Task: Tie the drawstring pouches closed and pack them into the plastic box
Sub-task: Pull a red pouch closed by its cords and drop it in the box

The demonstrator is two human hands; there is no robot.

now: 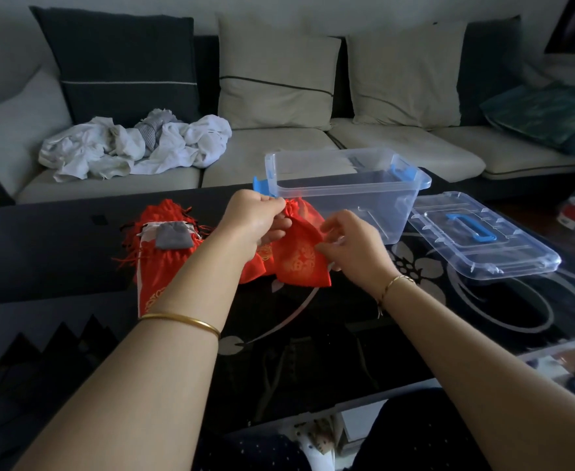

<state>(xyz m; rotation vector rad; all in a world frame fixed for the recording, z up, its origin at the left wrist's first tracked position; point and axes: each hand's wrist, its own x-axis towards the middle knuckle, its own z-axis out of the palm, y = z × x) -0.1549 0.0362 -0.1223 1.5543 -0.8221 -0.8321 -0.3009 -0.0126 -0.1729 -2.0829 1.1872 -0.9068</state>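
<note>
the left hand (258, 219) pinched the red pouch (299, 258) by its gathered neck, holding it shut; the right hand (350, 246) had curled fingers gripping its side, likely steadying it. the open plastic box (345, 193) stood just beyond the fingers.

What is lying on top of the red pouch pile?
A small grey pouch lies on the red pile. What lies under it, and the pile's right side behind the left forearm, is hidden.

Red, gold-patterned pouch (301, 254); clear box (343, 195), blue latches (403, 171).
</note>
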